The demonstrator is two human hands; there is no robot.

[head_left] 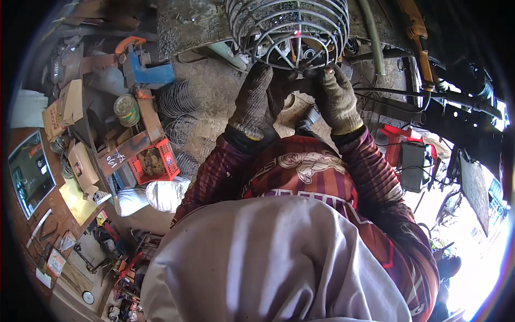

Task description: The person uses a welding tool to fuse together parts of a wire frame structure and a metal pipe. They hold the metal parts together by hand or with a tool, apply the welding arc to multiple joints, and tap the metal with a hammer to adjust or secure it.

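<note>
Cluttered workshop, dusty concrete floor (214, 102) strewn with metal parts and scrap. Up at twelve o'clock, a domed wire fan guard (289, 29) of concentric rings and radial spokes, hub toward the camera, resting against a rough, pitted bench edge (188, 21), probably so the work sits steady at chest height. Left hand (255, 99) in a grey knit glove at about eleven o'clock of the torso, fingers curled up under the guard's lower rim, seemingly bracing it; exact grip hidden by the glove and the wire. Right hand (335, 96), gloved alike, at one o'clock, fingertips pinched at the rim near the hub, apparently gripping a wire end or small part too small to make out. Both hands close together, touching the guard, forearms in dark red patterned sleeves rising from six o'clock. Off at ten o'clock, more coiled wire guards (179, 99) lying on the floor, near a blue bench vise (145, 67) and a round tin (126, 109). At nine o'clock, a red plastic crate (155, 161) of small rusty pieces, beside white sacks (166, 193). At three o'clock, a red-and-grey box-like machine (410, 161) with cables.
</note>
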